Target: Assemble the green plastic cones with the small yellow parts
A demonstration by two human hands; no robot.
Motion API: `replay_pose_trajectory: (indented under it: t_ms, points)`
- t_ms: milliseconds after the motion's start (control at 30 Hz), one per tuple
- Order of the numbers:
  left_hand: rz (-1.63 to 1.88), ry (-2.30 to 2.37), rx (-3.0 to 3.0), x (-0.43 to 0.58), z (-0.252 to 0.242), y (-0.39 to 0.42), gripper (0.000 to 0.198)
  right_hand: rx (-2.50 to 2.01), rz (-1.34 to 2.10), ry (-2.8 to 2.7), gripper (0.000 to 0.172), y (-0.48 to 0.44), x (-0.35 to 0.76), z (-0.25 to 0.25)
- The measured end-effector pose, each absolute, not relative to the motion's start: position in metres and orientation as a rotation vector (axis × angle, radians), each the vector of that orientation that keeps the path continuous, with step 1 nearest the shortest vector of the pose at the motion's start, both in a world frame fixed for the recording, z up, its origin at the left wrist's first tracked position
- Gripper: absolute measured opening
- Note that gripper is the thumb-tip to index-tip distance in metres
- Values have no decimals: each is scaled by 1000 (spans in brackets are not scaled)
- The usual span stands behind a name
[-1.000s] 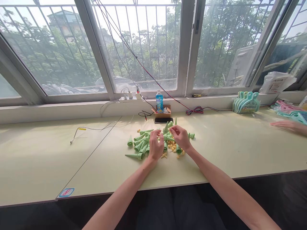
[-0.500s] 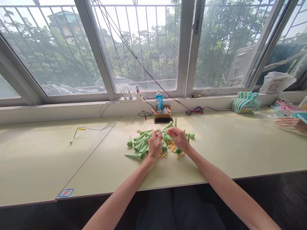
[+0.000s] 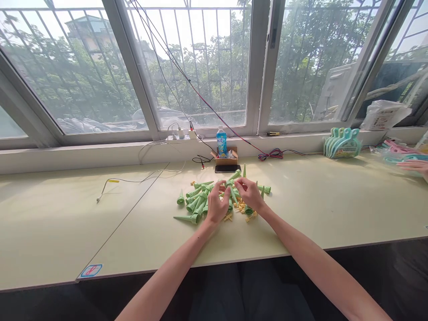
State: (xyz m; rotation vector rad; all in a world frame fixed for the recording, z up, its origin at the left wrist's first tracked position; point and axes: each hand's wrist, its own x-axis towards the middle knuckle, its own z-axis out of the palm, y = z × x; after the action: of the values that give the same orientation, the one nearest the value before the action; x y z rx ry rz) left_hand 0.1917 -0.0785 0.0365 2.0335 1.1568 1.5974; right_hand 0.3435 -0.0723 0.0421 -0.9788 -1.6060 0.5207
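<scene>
My left hand (image 3: 218, 203) is closed around a green plastic watering spike (image 3: 232, 189), its wide collar up and its point slanting down to the right. My right hand (image 3: 249, 195) is pinched beside that collar; whatever lies between its fingertips is too small to make out. A heap of similar green spikes (image 3: 197, 203) lies left of and behind my hands. Small yellow plastic pieces (image 3: 240, 205) are scattered on the table beneath my hands, partly hidden by them.
Behind the heap lie a black phone (image 3: 228, 169) and a small carton (image 3: 230, 160), with a blue-labelled bottle (image 3: 221, 141) beside it. Coiled wires (image 3: 272, 154) run along the wall. At right stand pale green hangers (image 3: 343, 142), and another person's hand (image 3: 416, 166) touches wrapped items.
The green spike in my left hand has swung so its point now hangs down toward me. My right hand has shifted slightly right. The other person's hand has moved right.
</scene>
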Motion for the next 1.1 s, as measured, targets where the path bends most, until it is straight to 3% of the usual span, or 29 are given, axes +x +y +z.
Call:
replay_pose_trajectory:
  t_ms: [333,533,1100]
  points:
    - [1623,1198,1903,194,37,-79,26,-970,515,-1542,34,-73,344,44]
    - [1575,1247,1947,192,38,-78,44,-882,462,-1621,36,-78,342,47]
    - [1597,1094,2184,190,35,-77,23,-927,562,-1603,36,-75,344,44]
